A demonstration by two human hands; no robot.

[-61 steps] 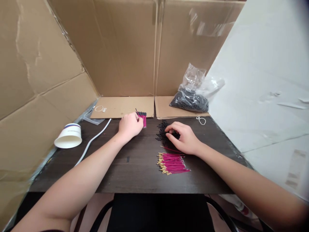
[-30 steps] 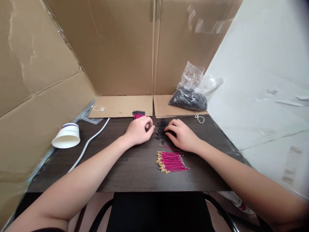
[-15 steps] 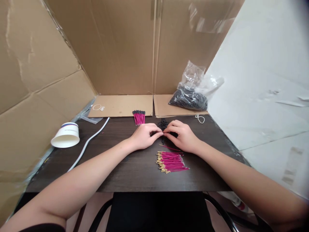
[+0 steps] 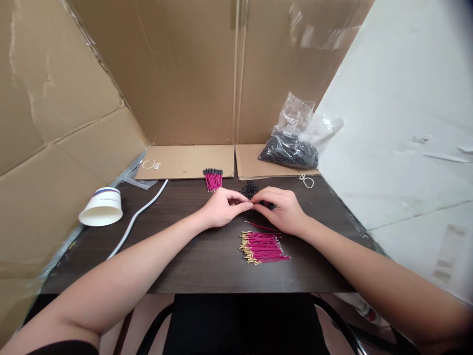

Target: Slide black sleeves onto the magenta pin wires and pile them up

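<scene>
My left hand and my right hand meet fingertip to fingertip over a small heap of short black sleeves on the dark table. Both hands are pinched closed; what sits between the fingers is too small to name. A loose pile of magenta wires with gold tips lies just in front of my right hand, one single wire apart from it. A tidy bunch of magenta wires with black ends lies behind my left hand.
A clear bag of black sleeves rests on the cardboard flaps at the back. A tipped paper cup and a white cable lie at the left. Rubber bands sit at back right. Cardboard walls enclose the back and left.
My left hand let go of the black-ended bunch at the back and moved right to meet my right hand over the black sleeves. My right hand stayed roughly in place.
</scene>
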